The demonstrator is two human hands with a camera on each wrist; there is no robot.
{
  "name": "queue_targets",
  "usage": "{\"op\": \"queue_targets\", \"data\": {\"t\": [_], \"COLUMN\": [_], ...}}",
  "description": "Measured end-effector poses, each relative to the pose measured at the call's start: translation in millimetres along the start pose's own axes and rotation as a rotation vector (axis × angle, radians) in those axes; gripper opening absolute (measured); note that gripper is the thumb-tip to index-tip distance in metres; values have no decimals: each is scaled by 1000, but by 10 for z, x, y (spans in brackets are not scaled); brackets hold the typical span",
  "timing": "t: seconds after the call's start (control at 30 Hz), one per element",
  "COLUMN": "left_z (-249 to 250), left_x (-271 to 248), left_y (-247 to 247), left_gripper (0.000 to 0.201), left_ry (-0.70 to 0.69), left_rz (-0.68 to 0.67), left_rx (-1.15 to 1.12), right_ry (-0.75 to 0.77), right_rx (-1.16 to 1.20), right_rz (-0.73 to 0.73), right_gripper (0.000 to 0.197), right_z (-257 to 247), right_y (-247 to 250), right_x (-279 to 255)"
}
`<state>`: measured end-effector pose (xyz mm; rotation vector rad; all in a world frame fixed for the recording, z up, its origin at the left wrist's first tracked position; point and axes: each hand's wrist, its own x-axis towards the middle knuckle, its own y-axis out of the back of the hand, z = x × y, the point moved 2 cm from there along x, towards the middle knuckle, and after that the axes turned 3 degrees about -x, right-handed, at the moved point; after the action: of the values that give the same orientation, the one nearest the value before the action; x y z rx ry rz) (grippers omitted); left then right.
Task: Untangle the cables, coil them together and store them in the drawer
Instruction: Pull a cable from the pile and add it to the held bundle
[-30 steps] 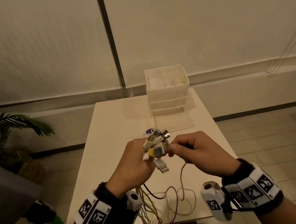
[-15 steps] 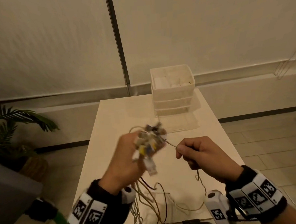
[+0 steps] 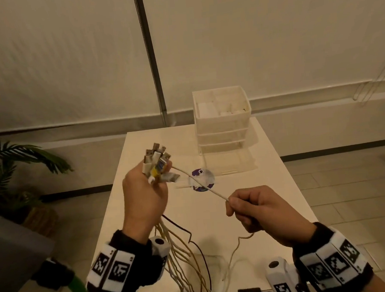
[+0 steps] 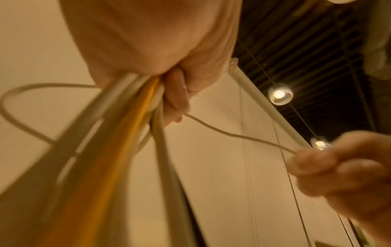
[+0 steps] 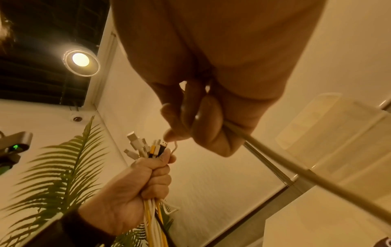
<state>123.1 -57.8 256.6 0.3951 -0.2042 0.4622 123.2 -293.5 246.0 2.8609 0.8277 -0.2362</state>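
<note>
Left hand (image 3: 145, 193) fisted round cable bundle (image 3: 184, 258), plug ends (image 3: 156, 161) fanned above fist, strands trailing over worktop (image 3: 256, 198) near edge. Right hand (image 3: 264, 213) pinches one white cable (image 3: 202, 185), drawn taut between hands. Drawer unit (image 3: 222, 124) at far edge, round sticker (image 3: 203, 180) mid-worktop.

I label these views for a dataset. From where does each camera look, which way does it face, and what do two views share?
Head: on the head, facing forward and down at the table and drawers; both hands and wristbands show.
Left wrist: under the left hand, facing up at the cables and ceiling.
Right wrist: under the right hand, facing up toward the left hand and plant.
All share the white cable stretched between the hands.
</note>
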Motion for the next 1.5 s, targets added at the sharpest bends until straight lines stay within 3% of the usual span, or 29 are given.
{"op": "queue_targets", "data": {"t": [0.1, 0.17, 0.23, 0.3, 0.4, 0.47, 0.57, 0.63, 0.73, 0.8, 0.87, 0.93, 1.0, 1.07, 1.13, 1.2, 1.4, 1.5], "left_z": [165, 277, 302, 217, 120, 151, 88, 3, -5, 83, 233, 323, 328, 292, 295, 305, -38, -35], "left_x": [-158, -281, -345, -328, -274, -230, -30, 81, 72, -7, -123, -254, -309, -302, -277, -233, 176, 127], "left_y": [-99, -218, -361, -430, -416, -337, -131, -9, -10, -56, -135, -270, -408, -494, -496, -412, 3, 15], "left_gripper": [40, 37, 18, 10, 14, 21, 40, 47, 49, 45, 42, 47, 30, 18, 16, 30, 41, 42], "left_ry": [-235, -375, -395, -380, -326, -304, -92, 28, 48, -29, -267, -429, -410, -397, -383, -373, 26, 16], "left_rz": [-104, -305, -498, -549, -478, -362, -96, -5, 27, 31, -87, -308, -488, -524, -493, -388, 78, 109], "left_rx": [-43, -89, -82, 27, 120, 139, 58, -65, -101, -153, -117, -45, 22, 112, 123, 128, 48, 63], "right_ry": [2, 6, 17, 33, 62, 62, 38, 21, 5, -6, -20, -22, -14, -4, 14, 19, -13, -21], "right_rx": [-19, -4, 34, 52, 27, 41, 72, 62, 32, 51, 70, 90, 125, 166, 191, 211, 221, 225], "right_rz": [34, 29, 8, -9, -27, -18, -13, -16, -12, 12, 34, 22, -5, -29, -56, -65, -79, -76], "right_gripper": [32, 32, 33, 32, 30, 29, 29, 28, 29, 29, 30, 30, 31, 31, 28, 25, 26, 26], "right_z": [-16, -45, -80, -99, -97, -66, -17, 19, 57, 60, 49, 22, -16, -47, -63, -37, 170, 219], "right_y": [-19, -31, -38, -29, -27, -11, 60, 89, 72, 67, 73, 57, 29, -2, -23, -22, 107, 114], "right_x": [57, 90, 107, 107, 102, 96, 68, 40, 29, 54, 75, 96, 115, 130, 145, 147, 36, 22]}}
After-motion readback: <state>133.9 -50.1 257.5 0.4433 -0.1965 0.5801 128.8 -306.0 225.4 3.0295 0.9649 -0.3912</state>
